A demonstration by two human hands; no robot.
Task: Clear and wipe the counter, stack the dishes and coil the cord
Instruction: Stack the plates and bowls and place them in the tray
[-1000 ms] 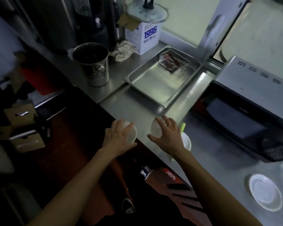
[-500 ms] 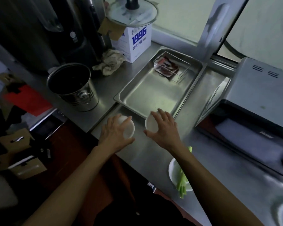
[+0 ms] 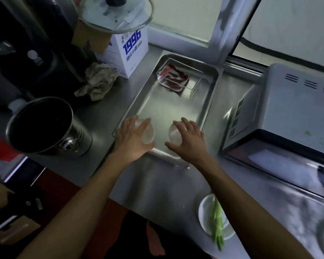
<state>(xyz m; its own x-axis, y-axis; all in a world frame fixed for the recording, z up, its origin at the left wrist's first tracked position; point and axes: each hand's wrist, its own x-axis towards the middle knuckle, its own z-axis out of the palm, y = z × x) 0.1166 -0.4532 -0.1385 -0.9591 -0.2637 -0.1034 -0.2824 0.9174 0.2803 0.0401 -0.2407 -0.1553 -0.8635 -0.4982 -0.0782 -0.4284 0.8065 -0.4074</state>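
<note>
While each hand's grip cups a round white bowl, left hand (image 3: pixel 132 139), right hand (image 3: pixel 188 141), shiny rectangular steel tray (image 3: pixel 206 113)

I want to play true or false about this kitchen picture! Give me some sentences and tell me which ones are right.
1. Each hand holds a small white bowl: left hand, right hand. True.
2. The bowls are over the metal tray. True.
3. The green stalks lie in the tray. False: they lie on a white plate.
4. The steel bucket is right of the tray. False: it is left.
5. A crumpled cloth lies beside the white box. True.
</note>
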